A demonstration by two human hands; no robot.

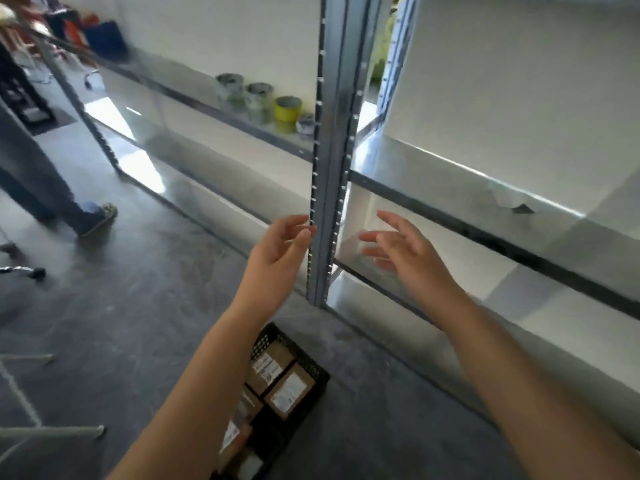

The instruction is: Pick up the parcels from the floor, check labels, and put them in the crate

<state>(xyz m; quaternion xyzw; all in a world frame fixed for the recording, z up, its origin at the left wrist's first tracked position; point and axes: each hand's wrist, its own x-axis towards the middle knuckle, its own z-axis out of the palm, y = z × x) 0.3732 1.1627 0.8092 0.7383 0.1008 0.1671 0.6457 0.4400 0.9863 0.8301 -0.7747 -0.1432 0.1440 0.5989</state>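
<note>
A black plastic crate [313, 370] stands on the grey floor below my arms, partly hidden by my left forearm. Several brown cardboard parcels [289, 393] with white labels lie inside it. My left hand [280, 244] is raised in front of the metal shelf upright, fingers relaxed and empty. Beside it, my right hand [405, 247] is also raised, its fingers spread and holding nothing. Both hands hover well above the crate.
A metal shelving unit [334, 150] fills the right and centre, with several tape rolls [259, 98] on a shelf. Another person's legs [52, 188] stand at the left. Chair legs [24, 271] and white tube legs [52, 431] sit at the left edge.
</note>
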